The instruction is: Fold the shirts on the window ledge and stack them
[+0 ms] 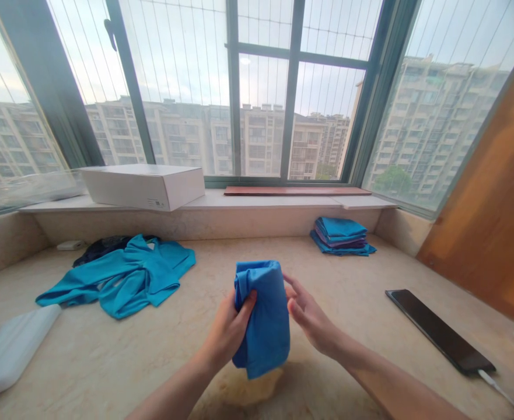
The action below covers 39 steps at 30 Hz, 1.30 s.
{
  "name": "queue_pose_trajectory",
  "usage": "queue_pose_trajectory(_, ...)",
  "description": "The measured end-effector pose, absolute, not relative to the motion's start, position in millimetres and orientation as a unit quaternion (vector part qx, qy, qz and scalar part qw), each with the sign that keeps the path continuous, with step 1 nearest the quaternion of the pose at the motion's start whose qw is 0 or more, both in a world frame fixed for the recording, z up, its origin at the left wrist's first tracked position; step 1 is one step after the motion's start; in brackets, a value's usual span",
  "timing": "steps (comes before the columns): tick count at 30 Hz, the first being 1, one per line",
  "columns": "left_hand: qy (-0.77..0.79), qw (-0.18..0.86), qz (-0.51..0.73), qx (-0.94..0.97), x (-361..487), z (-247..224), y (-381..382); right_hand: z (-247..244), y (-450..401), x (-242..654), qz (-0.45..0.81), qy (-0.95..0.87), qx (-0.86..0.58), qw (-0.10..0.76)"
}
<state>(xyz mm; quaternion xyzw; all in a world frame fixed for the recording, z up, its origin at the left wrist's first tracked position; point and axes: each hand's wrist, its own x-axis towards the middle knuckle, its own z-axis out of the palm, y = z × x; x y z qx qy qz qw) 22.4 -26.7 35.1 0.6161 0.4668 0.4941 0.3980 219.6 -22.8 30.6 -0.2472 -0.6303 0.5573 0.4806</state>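
A folded blue cloth garment [265,321] is held up above the stone counter, its long side roughly vertical. My left hand [234,324] grips its left side, thumb across the front and the other fingers hidden behind. At the right edge of the cloth is my right hand [310,315], its thumb and fingers apart; some fingertips reach the edge, and whether they touch it I cannot tell. Back right on the counter sits a stack of folded blue and purple cloths [342,236]. A loose, crumpled teal garment [138,277] lies to the left.
Behind the teal garment is a black bundle [103,249]. On the sill rest a white box [143,185] and a reddish-brown board [296,191]. A black phone [440,329] with a white cable lies at right, a white plastic-wrapped item [16,350] at left.
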Motion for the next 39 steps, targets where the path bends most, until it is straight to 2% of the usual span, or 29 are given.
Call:
queue_pose_trajectory(2, 0.471, 0.470, 0.505, 0.549, 28, 36, -29, 28, -24, 216, 0.578, -0.625, -0.275, 0.447)
queue_pose_trajectory(5, 0.467, 0.527, 0.486, 0.518, 35, 34, -35, 17, -21, 212, 0.531, -0.630, -0.346, 0.448)
queue_pose_trajectory(11, 0.447, 0.492, 0.486, 0.568, 45, 16, -37, 8, -16, 209, 0.462, -0.636, -0.400, 0.471)
queue_pose_trajectory(14, 0.465, 0.469, 0.527, 0.535, 43, 14, -30, 15, -20, 209, 0.536, -0.603, -0.372, 0.459)
queue_pose_trajectory(18, 0.476, 0.472, 0.554, 0.494, 40, 22, -27, 22, -25, 210, 0.656, -0.564, -0.317, 0.388)
queue_pose_trajectory(24, 0.470, 0.516, 0.514, 0.499, 43, 29, -34, 18, -23, 211, 0.576, -0.623, -0.328, 0.414)
queue_pose_trajectory(28, 0.461, 0.550, 0.518, 0.465, 41, 25, -33, 21, -25, 211, 0.610, -0.614, -0.280, 0.415)
queue_pose_trajectory(34, 0.431, 0.681, 0.437, 0.401, 36, 25, -37, 28, -30, 214, 0.691, -0.539, -0.253, 0.409)
queue_pose_trajectory(36, 0.421, 0.688, 0.426, 0.409, 36, 23, -36, 28, -32, 213, 0.699, -0.516, -0.265, 0.419)
queue_pose_trajectory(39, 0.399, 0.646, 0.462, 0.458, 34, 16, -26, 30, -25, 217, 0.711, -0.448, -0.310, 0.445)
